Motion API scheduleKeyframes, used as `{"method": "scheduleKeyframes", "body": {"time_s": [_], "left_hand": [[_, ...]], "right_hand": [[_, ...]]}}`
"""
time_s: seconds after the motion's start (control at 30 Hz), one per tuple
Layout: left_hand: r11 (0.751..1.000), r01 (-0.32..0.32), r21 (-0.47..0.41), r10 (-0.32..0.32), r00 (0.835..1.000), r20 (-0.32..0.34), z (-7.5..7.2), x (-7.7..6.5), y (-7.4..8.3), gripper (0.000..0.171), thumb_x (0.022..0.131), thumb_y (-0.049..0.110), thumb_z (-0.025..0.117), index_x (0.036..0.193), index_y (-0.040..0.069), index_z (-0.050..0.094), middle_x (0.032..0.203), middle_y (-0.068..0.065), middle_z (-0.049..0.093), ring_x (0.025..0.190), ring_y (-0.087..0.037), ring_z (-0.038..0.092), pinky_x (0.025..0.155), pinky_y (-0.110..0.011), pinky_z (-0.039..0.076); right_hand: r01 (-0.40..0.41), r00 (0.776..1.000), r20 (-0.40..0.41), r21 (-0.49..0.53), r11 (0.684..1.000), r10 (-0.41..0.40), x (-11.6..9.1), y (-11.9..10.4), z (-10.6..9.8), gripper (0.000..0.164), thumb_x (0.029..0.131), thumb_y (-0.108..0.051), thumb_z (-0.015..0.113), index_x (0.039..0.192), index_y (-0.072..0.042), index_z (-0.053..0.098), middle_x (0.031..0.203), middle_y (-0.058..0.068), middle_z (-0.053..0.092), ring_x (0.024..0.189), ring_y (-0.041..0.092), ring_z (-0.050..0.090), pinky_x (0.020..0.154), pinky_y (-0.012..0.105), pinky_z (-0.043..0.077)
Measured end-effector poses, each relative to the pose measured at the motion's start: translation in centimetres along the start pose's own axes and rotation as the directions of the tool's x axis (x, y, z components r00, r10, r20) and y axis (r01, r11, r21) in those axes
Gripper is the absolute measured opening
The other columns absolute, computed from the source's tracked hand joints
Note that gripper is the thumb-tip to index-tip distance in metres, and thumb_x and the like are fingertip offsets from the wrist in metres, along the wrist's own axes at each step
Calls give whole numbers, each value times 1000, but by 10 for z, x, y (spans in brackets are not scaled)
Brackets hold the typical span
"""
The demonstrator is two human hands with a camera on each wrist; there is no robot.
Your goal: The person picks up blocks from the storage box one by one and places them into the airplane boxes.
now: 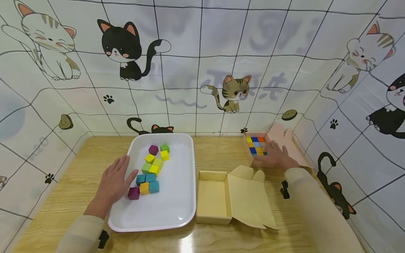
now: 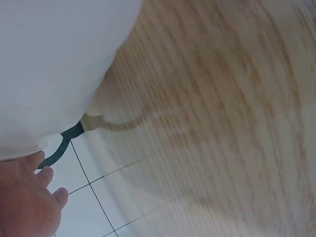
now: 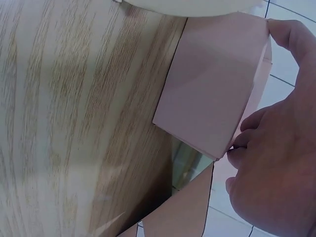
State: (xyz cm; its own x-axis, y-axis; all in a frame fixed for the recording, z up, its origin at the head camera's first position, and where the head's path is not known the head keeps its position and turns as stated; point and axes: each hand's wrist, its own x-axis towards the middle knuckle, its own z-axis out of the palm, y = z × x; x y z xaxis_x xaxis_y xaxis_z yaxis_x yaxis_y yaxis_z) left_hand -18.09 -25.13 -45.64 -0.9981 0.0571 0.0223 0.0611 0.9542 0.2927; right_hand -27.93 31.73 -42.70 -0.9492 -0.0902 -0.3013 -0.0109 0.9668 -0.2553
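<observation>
A white tray [image 1: 175, 207] holds several coloured cubes: purple, green, yellow, teal and orange. Along its left rim lies my left hand [image 1: 110, 182], fingers straight, with the thumb extending over the tray's inside. In the left wrist view, its fingertips [image 2: 45, 176] show just under the rim. My right hand [image 1: 276, 156] is over the right part of a pink box [image 1: 248, 151] filled with rows of coloured cubes [image 1: 255, 143], hiding some of them. The right wrist view shows the thumb [image 3: 286, 34] at a corner of the box and the other fingertips near its edge.
An uncovered cream cardboard box [image 1: 213, 196] stands between the tray and the pink box, its lid [image 1: 248, 200] spread to the right. The pink lid [image 1: 281, 137] leans back at the right. Cat-print sheets [image 1: 183, 70] surround the wooden table [image 1: 218, 149].
</observation>
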Motion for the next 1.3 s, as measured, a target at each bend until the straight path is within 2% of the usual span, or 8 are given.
{"method": "scheduleKeyframes", "body": {"time_s": [0.23,0.4,0.5,0.63,0.73,0.87,1.1,1.3], "left_hand": [[1000,-11,5,11,1000,1,3,0,2,78,99,50,42,155,4,13,160,-24,18,147,-47,13,117,-68,11],[1000,-9,-3,9,1000,1,5,1,2,79,99,51,42,156,5,12,161,-23,17,148,-46,12,117,-67,10],[1000,-10,3,10,1000,3,6,1,1,79,99,52,41,156,5,11,161,-23,16,148,-46,12,117,-67,11],[1000,-12,17,12,1000,-2,5,1,-1,79,99,50,43,156,5,11,161,-23,17,147,-46,13,117,-68,11],[1000,-10,12,10,1000,-1,3,1,-2,79,99,50,43,156,4,11,161,-24,16,147,-47,12,117,-68,11],[1000,-4,6,4,1000,7,1,1,-1,79,100,51,42,156,4,11,161,-24,16,147,-47,11,117,-68,10],[1000,-12,0,12,1000,10,0,0,-3,80,100,54,36,156,4,10,162,-23,14,148,-46,11,117,-68,10],[1000,-22,-4,22,1000,4,0,-1,-4,80,100,58,31,156,4,10,162,-22,14,148,-46,11,117,-67,10]], "right_hand": [[12,1000,1,-25,1000,-12,-2,5,3,98,90,-57,51,150,11,16,157,37,5,145,53,7,113,73,-4],[110,984,-138,-23,994,-112,-9,-11,-2,81,95,-44,52,152,4,20,157,30,23,142,48,26,114,70,4],[218,949,-227,-35,975,-220,-25,-33,-9,63,98,-35,53,147,0,36,147,25,44,129,43,47,111,64,27],[395,876,-259,-99,913,-407,-54,-71,-15,38,98,-26,58,127,-2,60,123,16,66,107,33,64,90,52,52],[488,835,-203,-155,859,-511,-74,-98,-12,32,95,-27,63,120,-7,66,114,8,68,102,26,65,87,45,55],[519,833,-77,-228,824,-547,-92,-121,2,46,91,-37,68,127,-10,62,123,8,65,113,28,62,94,48,52],[504,861,56,-228,833,-505,-105,-131,26,75,82,-44,75,141,-4,50,144,13,51,134,37,46,108,59,39],[527,850,140,-200,826,-508,-105,-131,32,80,83,-40,75,146,-1,42,154,15,40,144,38,34,116,60,28]]}}
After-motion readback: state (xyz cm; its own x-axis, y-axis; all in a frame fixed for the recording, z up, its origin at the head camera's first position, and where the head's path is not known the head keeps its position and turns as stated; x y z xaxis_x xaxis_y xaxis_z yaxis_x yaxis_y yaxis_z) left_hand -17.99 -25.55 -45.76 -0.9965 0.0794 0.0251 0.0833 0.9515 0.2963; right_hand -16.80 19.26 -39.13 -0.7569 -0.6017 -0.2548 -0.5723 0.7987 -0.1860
